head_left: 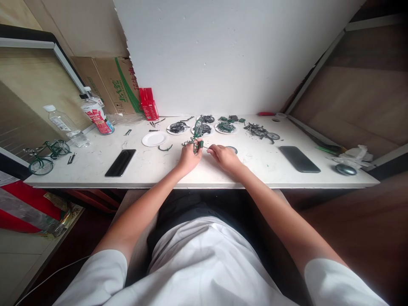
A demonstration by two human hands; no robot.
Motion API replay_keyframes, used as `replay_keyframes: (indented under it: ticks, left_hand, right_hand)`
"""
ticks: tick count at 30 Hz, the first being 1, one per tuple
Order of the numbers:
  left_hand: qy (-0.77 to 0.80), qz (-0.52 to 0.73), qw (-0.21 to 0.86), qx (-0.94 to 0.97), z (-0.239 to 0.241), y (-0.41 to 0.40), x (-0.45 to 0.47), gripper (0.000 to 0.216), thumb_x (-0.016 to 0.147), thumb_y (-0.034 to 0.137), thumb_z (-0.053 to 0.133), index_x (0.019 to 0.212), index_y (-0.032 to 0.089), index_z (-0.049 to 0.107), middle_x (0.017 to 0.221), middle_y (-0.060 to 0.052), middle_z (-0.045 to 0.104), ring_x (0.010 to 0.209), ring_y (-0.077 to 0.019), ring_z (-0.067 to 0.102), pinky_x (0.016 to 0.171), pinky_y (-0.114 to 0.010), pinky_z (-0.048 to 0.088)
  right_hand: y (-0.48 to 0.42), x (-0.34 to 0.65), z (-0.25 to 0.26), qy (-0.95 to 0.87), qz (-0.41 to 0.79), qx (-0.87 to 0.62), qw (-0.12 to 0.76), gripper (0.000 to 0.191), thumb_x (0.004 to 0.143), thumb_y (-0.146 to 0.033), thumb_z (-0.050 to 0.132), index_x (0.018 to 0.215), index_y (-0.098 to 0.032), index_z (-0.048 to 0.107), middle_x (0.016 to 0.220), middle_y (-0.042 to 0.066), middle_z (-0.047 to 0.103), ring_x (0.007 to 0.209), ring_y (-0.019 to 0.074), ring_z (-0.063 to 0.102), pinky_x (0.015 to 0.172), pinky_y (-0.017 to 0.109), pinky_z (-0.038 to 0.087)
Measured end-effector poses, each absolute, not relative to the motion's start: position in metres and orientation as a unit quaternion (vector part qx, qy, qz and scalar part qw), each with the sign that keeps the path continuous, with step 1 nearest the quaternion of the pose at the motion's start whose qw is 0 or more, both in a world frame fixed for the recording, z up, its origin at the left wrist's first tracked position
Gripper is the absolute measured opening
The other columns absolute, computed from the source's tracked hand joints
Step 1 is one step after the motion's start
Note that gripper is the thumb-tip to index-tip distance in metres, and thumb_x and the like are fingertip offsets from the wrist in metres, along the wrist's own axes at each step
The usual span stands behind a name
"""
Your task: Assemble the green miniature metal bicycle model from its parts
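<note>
My left hand (190, 156) is closed around a partly built green model bicycle (198, 128), held upright above the table with a wheel at its top. Close beside it, my right hand (225, 156) is pinched shut. A thin sliver shows at its fingertips, too small to name. Just behind the right hand lies a small spoked wheel (232, 149), partly hidden by the fingers. A curved green part (165, 148) rests left of my left hand. Paper plates, one bare (154, 139) and others bearing dark parts (177, 127) and green parts (226, 127), stand beyond my hands.
A complete-looking green model bicycle (47, 156) and plastic bottles (97, 117) stand at left. A phone (120, 163) lies left, a dark flat device (299, 159) and a mouse (346, 170) right. Dark wheels and parts (262, 131) are piled behind. A red box (148, 104) stands by the white board (223, 55).
</note>
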State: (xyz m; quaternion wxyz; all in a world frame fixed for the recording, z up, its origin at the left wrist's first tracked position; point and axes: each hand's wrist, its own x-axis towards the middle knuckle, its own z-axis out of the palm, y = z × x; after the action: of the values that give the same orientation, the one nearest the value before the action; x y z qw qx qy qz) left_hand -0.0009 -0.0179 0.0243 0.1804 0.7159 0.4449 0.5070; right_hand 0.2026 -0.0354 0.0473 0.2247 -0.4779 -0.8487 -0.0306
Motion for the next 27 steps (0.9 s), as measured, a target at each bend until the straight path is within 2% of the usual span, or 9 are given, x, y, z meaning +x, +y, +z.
replay_keyframes:
  ticks: [4, 6, 8, 11, 14, 16, 19, 24, 27]
  left_hand:
    - [0.431, 0.514, 0.184, 0.719, 0.031, -0.020, -0.004, 0.043, 0.092, 0.016, 0.067, 0.135, 0.021, 0.070, 0.125, -0.011, 0.080, 0.117, -0.0258, 0.076, 0.106, -0.039, 0.059]
    - [0.425, 0.519, 0.182, 0.719, 0.031, -0.021, -0.003, 0.043, 0.093, 0.017, 0.066, 0.135, 0.022, 0.070, 0.129, -0.011, 0.079, 0.120, -0.0266, 0.075, 0.109, -0.040, 0.058]
    - [0.425, 0.519, 0.172, 0.721, 0.031, -0.023, -0.002, 0.042, 0.094, 0.017, 0.065, 0.135, 0.023, 0.070, 0.131, -0.011, 0.078, 0.121, -0.0278, 0.074, 0.111, -0.042, 0.057]
    - [0.432, 0.515, 0.159, 0.723, 0.032, -0.027, -0.001, 0.040, 0.093, 0.016, 0.066, 0.131, 0.024, 0.073, 0.131, -0.011, 0.078, 0.120, -0.0290, 0.075, 0.112, -0.043, 0.056]
    - [0.432, 0.512, 0.162, 0.725, 0.036, -0.029, 0.000, 0.039, 0.092, 0.014, 0.067, 0.129, 0.024, 0.074, 0.130, -0.011, 0.078, 0.119, -0.0296, 0.075, 0.111, -0.043, 0.057]
    - [0.422, 0.514, 0.169, 0.727, 0.039, -0.029, -0.001, 0.040, 0.092, 0.014, 0.067, 0.130, 0.024, 0.073, 0.130, -0.011, 0.078, 0.120, -0.0287, 0.075, 0.111, -0.042, 0.057]
    - [0.406, 0.518, 0.174, 0.733, 0.042, -0.028, -0.003, 0.041, 0.094, 0.015, 0.066, 0.134, 0.023, 0.071, 0.128, -0.010, 0.079, 0.120, -0.0266, 0.076, 0.111, -0.039, 0.057]
    - [0.412, 0.520, 0.168, 0.730, 0.044, -0.024, -0.006, 0.042, 0.093, 0.014, 0.068, 0.134, 0.022, 0.071, 0.126, -0.011, 0.080, 0.120, -0.0272, 0.076, 0.112, -0.040, 0.056]
    - [0.408, 0.523, 0.195, 0.722, 0.042, -0.021, -0.007, 0.042, 0.093, 0.016, 0.067, 0.134, 0.021, 0.071, 0.129, -0.011, 0.079, 0.122, -0.0263, 0.075, 0.111, -0.040, 0.057]
  right_hand:
    - [-0.039, 0.200, 0.052, -0.846, -0.039, -0.477, 0.234, 0.045, 0.116, -0.048, 0.032, 0.109, -0.019, 0.066, 0.097, 0.015, 0.077, 0.082, 0.0264, 0.069, 0.065, 0.031, 0.029]
    - [-0.042, 0.196, 0.052, -0.832, 0.010, -0.488, 0.265, 0.045, 0.115, -0.047, 0.031, 0.105, -0.019, 0.065, 0.091, 0.013, 0.076, 0.075, 0.0247, 0.068, 0.066, 0.031, 0.033]
    - [-0.045, 0.190, 0.052, -0.815, 0.116, -0.473, 0.314, 0.049, 0.115, -0.051, 0.030, 0.096, -0.021, 0.063, 0.079, 0.008, 0.072, 0.069, 0.0222, 0.066, 0.069, 0.031, 0.040]
    - [-0.049, 0.183, 0.057, -0.747, 0.324, -0.447, 0.371, 0.057, 0.110, -0.068, 0.030, 0.085, -0.024, 0.054, 0.058, 0.000, 0.057, 0.058, 0.0199, 0.062, 0.070, 0.033, 0.048]
    - [-0.049, 0.184, 0.066, -0.662, 0.493, -0.429, 0.366, 0.061, 0.102, -0.082, 0.038, 0.084, -0.025, 0.049, 0.053, -0.005, 0.040, 0.053, 0.0194, 0.058, 0.059, 0.032, 0.046]
    - [-0.048, 0.187, 0.072, -0.640, 0.535, -0.424, 0.354, 0.061, 0.100, -0.084, 0.040, 0.084, -0.026, 0.049, 0.054, -0.006, 0.038, 0.053, 0.0196, 0.057, 0.055, 0.031, 0.043]
    - [-0.049, 0.193, 0.077, -0.670, 0.484, -0.447, 0.342, 0.060, 0.104, -0.079, 0.034, 0.082, -0.025, 0.048, 0.058, 0.000, 0.049, 0.058, 0.0215, 0.062, 0.055, 0.031, 0.040]
    - [-0.054, 0.193, 0.073, -0.805, 0.086, -0.497, 0.312, 0.045, 0.113, -0.057, 0.032, 0.099, -0.021, 0.057, 0.086, 0.013, 0.072, 0.075, 0.0255, 0.065, 0.060, 0.032, 0.029]
    - [-0.055, 0.191, 0.068, -0.837, -0.042, -0.487, 0.248, 0.046, 0.115, -0.047, 0.026, 0.104, -0.019, 0.062, 0.094, 0.017, 0.074, 0.081, 0.0270, 0.066, 0.061, 0.033, 0.022]
